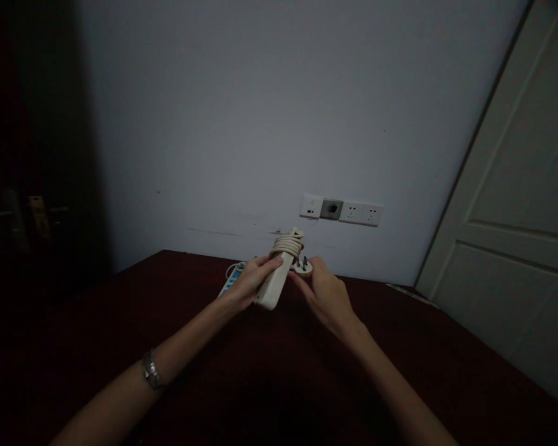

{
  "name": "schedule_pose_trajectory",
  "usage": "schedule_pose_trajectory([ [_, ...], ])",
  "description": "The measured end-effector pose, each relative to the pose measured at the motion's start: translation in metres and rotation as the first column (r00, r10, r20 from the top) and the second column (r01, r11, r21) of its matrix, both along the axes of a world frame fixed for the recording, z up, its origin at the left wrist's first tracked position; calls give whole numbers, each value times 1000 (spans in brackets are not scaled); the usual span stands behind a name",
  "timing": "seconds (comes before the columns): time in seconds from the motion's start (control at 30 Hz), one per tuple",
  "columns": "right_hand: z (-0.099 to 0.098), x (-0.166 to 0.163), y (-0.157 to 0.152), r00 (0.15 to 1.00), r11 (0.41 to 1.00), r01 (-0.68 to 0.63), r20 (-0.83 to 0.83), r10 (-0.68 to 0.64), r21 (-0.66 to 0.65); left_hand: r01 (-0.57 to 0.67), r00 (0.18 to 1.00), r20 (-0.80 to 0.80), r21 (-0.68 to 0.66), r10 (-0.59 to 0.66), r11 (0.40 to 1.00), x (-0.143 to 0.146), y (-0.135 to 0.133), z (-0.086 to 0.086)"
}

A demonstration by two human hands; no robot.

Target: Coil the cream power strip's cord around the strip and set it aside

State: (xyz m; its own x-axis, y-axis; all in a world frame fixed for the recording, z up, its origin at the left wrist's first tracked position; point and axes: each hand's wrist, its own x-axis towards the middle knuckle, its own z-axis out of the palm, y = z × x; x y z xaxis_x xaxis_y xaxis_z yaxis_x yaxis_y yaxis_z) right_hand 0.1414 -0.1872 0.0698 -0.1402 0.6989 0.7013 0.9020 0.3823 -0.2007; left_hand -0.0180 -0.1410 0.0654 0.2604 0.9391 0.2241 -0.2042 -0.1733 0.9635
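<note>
My left hand [248, 282] is wrapped round a white power strip [274, 285], held tilted above the dark red table. The strip's white cord [287, 245] is wound in several turns about its far end. Between the fingers of my right hand [328, 291] is the cord's plug [303, 267], its metal prongs pointing up. Plug and strip are close beside each other. Behind my left hand lies a second power strip [231, 277], white with blue sockets, partly hidden by the hand.
Beyond the dark red table [177, 322] rises a pale wall with a row of outlet plates [360, 214]. A white panelled door [516, 260] stands at the right. At the left, a dark door carries a brass-coloured lock plate [39, 215].
</note>
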Motion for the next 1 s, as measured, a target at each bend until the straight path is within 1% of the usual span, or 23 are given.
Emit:
schedule_pose_trajectory([
  [0.07,-3,-7,-3,996,998,11,94,-6,-60,-15,1000,3,-14,15,1000,0,5,-5],
  [0.13,-6,-12,-3,990,990,15,138,4,-140,-31,999,-32,5,31,999,-1,9,-8],
  [0.17,-7,-12,-2,990,984,18,138,6,-176,-38,997,-66,24,40,999,-2,10,-9],
  [0.23,-8,-10,1,996,976,17,87,2,-216,-51,987,-148,78,62,996,-4,11,-9],
  [0.3,-6,-4,5,1000,974,-4,-3,4,-225,-63,971,-217,155,96,986,-4,9,-7],
  [0.37,-4,2,7,998,975,-26,-55,14,-220,-78,955,-262,223,137,972,-4,7,-5],
  [0.47,-3,5,8,1000,980,-8,0,8,-201,-107,930,-311,287,198,952,-4,4,-4],
  [0.57,-4,4,8,998,980,29,68,-15,-199,-147,897,-345,355,275,923,-4,3,-7],
  [0.63,-6,2,9,998,976,36,63,-23,-215,-176,874,-359,395,328,902,-4,1,-8],
  [0.7,-8,1,9,1000,974,22,20,-18,-227,-196,850,-370,436,374,878,-3,-2,-7],
  [0.77,-8,1,9,998,970,-34,-55,22,-240,-206,831,-374,480,412,853,-3,-8,-4],
  [0.87,-8,0,8,975,952,-169,-186,123,-256,-236,805,-372,514,462,825,-1,-16,2],
  [0.93,-7,0,7,945,939,-253,-269,188,-232,-247,797,-370,522,477,817,0,-20,5],
  [1.0,-6,-1,6,912,932,-310,-336,235,-187,-239,809,-361,519,464,821,0,-22,5],
])
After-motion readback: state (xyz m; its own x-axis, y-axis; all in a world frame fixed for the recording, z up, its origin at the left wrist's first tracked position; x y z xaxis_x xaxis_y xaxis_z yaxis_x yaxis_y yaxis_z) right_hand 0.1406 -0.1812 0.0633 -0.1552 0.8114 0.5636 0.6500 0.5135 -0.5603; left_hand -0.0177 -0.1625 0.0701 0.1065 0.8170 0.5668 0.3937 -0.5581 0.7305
